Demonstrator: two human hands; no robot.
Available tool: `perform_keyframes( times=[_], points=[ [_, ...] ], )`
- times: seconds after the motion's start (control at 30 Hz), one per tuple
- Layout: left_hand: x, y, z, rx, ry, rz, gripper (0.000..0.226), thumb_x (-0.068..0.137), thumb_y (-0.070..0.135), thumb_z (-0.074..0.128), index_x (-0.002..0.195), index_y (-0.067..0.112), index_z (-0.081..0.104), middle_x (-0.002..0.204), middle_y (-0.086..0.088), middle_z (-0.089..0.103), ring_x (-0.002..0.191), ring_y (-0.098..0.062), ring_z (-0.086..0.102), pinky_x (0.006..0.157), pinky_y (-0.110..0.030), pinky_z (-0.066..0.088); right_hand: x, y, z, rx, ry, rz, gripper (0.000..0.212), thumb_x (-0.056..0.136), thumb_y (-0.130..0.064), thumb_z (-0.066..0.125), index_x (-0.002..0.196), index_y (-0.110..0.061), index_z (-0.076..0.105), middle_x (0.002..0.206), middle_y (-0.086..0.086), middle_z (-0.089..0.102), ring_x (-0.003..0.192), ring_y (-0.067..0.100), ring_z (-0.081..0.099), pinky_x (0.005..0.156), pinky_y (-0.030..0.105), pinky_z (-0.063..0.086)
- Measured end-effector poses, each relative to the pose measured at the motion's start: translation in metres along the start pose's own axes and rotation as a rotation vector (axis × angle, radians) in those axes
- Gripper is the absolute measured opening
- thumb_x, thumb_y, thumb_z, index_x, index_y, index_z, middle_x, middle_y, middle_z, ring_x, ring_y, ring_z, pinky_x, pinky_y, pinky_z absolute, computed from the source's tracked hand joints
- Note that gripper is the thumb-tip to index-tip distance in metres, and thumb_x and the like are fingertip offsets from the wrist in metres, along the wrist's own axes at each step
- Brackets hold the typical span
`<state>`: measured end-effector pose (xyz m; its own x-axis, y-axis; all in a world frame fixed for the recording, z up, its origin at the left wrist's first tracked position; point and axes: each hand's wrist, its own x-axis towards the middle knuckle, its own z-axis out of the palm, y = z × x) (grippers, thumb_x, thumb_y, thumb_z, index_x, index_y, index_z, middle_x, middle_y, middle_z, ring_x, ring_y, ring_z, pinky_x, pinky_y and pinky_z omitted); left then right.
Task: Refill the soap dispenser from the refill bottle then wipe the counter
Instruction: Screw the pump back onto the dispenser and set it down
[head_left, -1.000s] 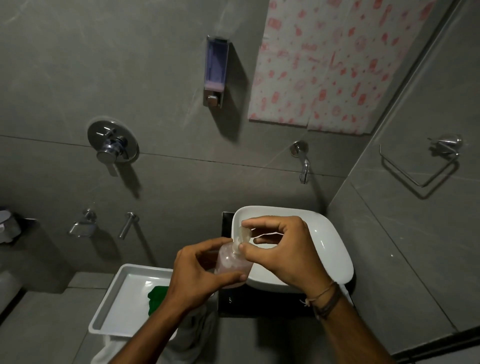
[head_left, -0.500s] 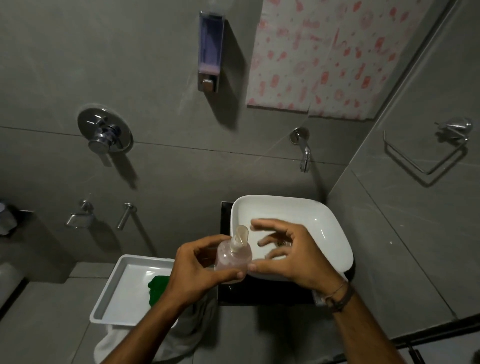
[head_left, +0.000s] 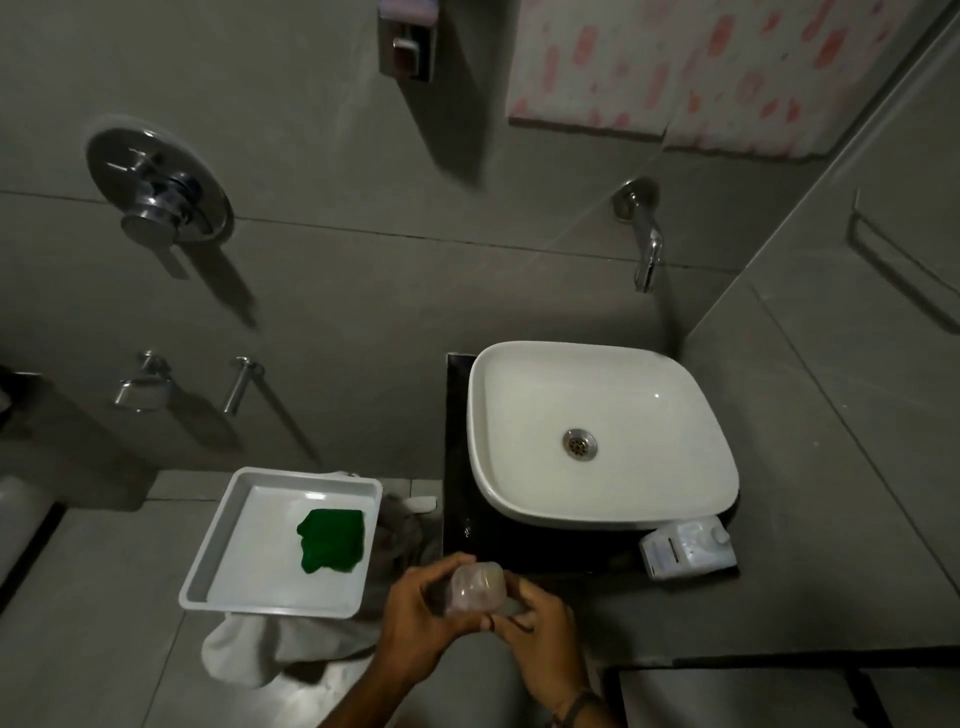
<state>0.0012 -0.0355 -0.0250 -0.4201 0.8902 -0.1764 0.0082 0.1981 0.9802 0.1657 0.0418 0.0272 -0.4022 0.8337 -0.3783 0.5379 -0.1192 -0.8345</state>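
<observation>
A small clear soap dispenser (head_left: 477, 588) with pinkish liquid is held low in front of me, below the black counter (head_left: 457, 499). My left hand (head_left: 415, 618) wraps its left side. My right hand (head_left: 540, 623) touches its right side and partly covers its pump; whether the pump is still on cannot be told. A white refill bottle (head_left: 688, 548) lies on the counter's front right corner, beside the white basin (head_left: 602, 431). A green cloth (head_left: 331, 539) lies in a white tray (head_left: 234, 566) to the left.
A wall tap (head_left: 647, 244) hangs above the basin. A wall-mounted dispenser (head_left: 406, 41) sits at the top. A shower mixer (head_left: 158, 189) and other fittings (head_left: 140, 384) are on the left wall. White fabric (head_left: 249, 649) lies under the tray. A towel ring (head_left: 904, 275) is on the right wall.
Both hands dropped with the dispenser from over the basin to below the counter's front edge. My view tilted down, showing the basin's drain and the refill bottle.
</observation>
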Motion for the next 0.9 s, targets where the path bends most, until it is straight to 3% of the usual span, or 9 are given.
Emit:
perform_keyframes(
  times=[0.13,0.3,0.43,0.57,0.7,0.83,0.9],
  points=[
    [0.020,-0.012,0.007,-0.059,-0.006,-0.063,0.067,0.052,0.028,0.104,0.114,0.041,0.082,0.113,0.000,0.084,0.107,-0.021,0.079,0.098,-0.050,0.063,0.020,0.010,0.013,0.048,0.057,0.060,0.049,0.081,-0.005,0.080,0.120,-0.033,0.069,0.112,-0.015,0.073,0.101,0.000,0.070,0.081,0.007,0.052],
    [0.056,-0.014,0.011,-0.087,0.023,-0.067,0.071,0.054,0.017,0.103,0.120,0.025,0.077,0.115,0.000,0.084,0.109,-0.020,0.079,0.094,-0.033,0.063,0.049,0.001,0.018,0.131,0.118,0.052,0.052,0.085,0.010,0.071,0.129,-0.016,0.067,0.117,-0.006,0.072,0.107,0.008,0.069,0.085,0.013,0.055],
    [0.076,-0.023,0.010,-0.105,-0.002,-0.119,0.074,0.062,-0.018,0.094,0.129,0.005,0.072,0.123,-0.017,0.080,0.118,-0.040,0.074,0.101,-0.060,0.060,0.066,-0.003,0.020,0.135,0.154,0.034,0.050,0.085,0.012,0.069,0.130,-0.010,0.066,0.119,0.002,0.072,0.109,0.015,0.069,0.088,0.018,0.056],
    [0.085,-0.025,0.010,-0.089,-0.011,-0.152,0.075,0.063,-0.016,0.095,0.132,0.001,0.071,0.124,-0.019,0.078,0.120,-0.039,0.073,0.099,-0.063,0.061,0.075,0.001,0.024,0.156,0.157,0.063,0.051,0.085,0.016,0.066,0.131,-0.004,0.065,0.122,0.009,0.070,0.112,0.020,0.067,0.083,0.009,0.054],
    [0.089,-0.025,0.009,-0.016,-0.010,-0.122,0.075,0.062,-0.013,0.097,0.128,0.013,0.072,0.121,-0.010,0.079,0.117,-0.030,0.075,0.097,-0.040,0.065,0.080,0.006,0.028,0.177,0.150,0.083,0.051,0.086,0.017,0.065,0.133,-0.004,0.063,0.124,0.011,0.069,0.114,0.022,0.066,0.085,0.011,0.054],
    [0.091,-0.026,0.009,0.039,-0.042,-0.110,0.079,0.060,-0.007,0.100,0.125,0.027,0.072,0.113,0.012,0.081,0.111,-0.009,0.077,0.096,-0.033,0.065,0.082,0.011,0.031,0.220,0.155,0.100,0.052,0.087,0.016,0.065,0.134,-0.005,0.062,0.124,0.010,0.069,0.115,0.022,0.065,0.080,0.007,0.053],
    [0.091,-0.027,0.007,0.074,-0.048,-0.100,0.086,0.058,-0.006,0.101,0.128,0.031,0.069,0.115,0.020,0.080,0.114,-0.011,0.076,0.097,-0.029,0.063,0.081,0.013,0.032,0.259,0.153,0.109,0.055,0.086,0.016,0.066,0.136,-0.005,0.060,0.125,0.009,0.068,0.116,0.022,0.065,0.079,0.007,0.054]
  ],
)
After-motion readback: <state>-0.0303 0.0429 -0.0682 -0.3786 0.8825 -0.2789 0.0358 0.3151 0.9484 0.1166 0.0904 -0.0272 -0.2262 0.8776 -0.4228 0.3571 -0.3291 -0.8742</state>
